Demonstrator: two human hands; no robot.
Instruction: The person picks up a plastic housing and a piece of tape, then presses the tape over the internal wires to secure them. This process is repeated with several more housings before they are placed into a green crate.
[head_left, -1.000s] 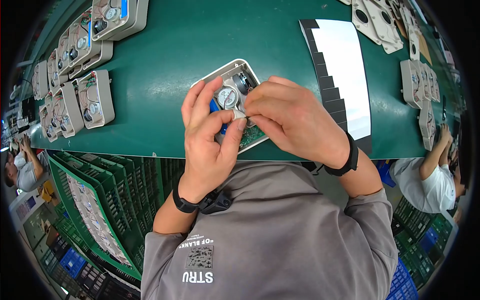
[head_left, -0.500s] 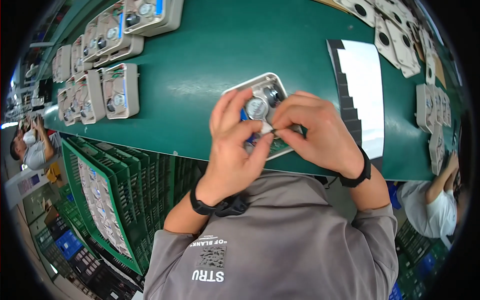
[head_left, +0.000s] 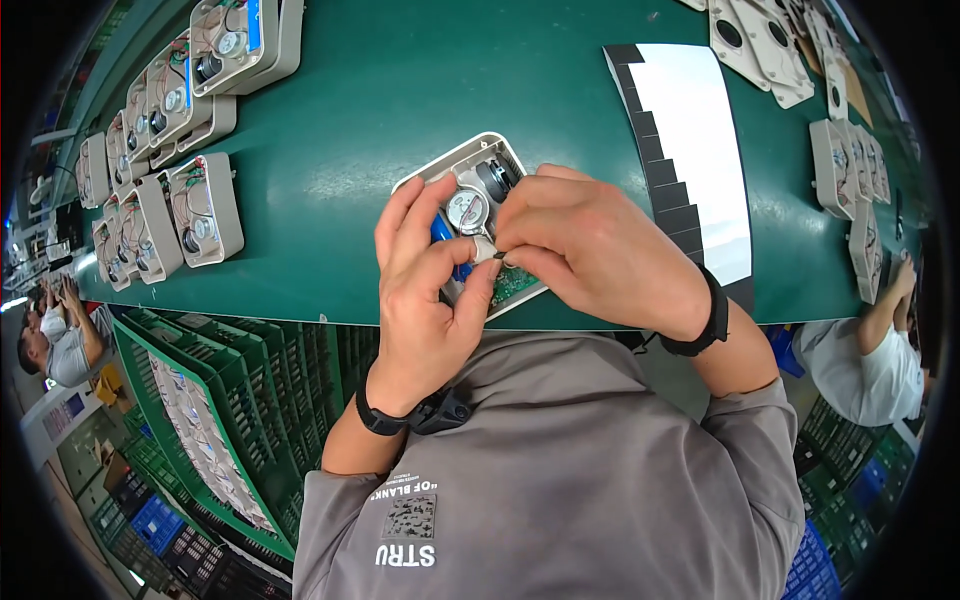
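An open light-grey plastic housing [head_left: 455, 155] lies tilted on the bench in front of me. Inside it are a round silver part [head_left: 467, 211], a black round part [head_left: 493, 178], a blue block [head_left: 441, 228] and a green circuit board [head_left: 515, 283]. My left hand [head_left: 425, 290] reaches over its left side, thumb and index finger closed on a small white soft-looking piece [head_left: 485, 248]. Beside it, my right hand [head_left: 590, 240] pinches a small dark piece [head_left: 499, 256] at the white one's edge; its kind is too small to tell. Fingers hide part of the interior.
Similar filled housings [head_left: 205, 205] stand in rows at the left. A white sheet with black stepped strips [head_left: 700, 150] lies right of my hands. Flat grey covers [head_left: 760, 45] and more housings [head_left: 840, 165] are farther right. Green crates [head_left: 250, 370] stand below the bench edge.
The view has shifted, so the bench things sit differently in the picture. Both hands stay at the housing, fingertips still pinched together over its interior.
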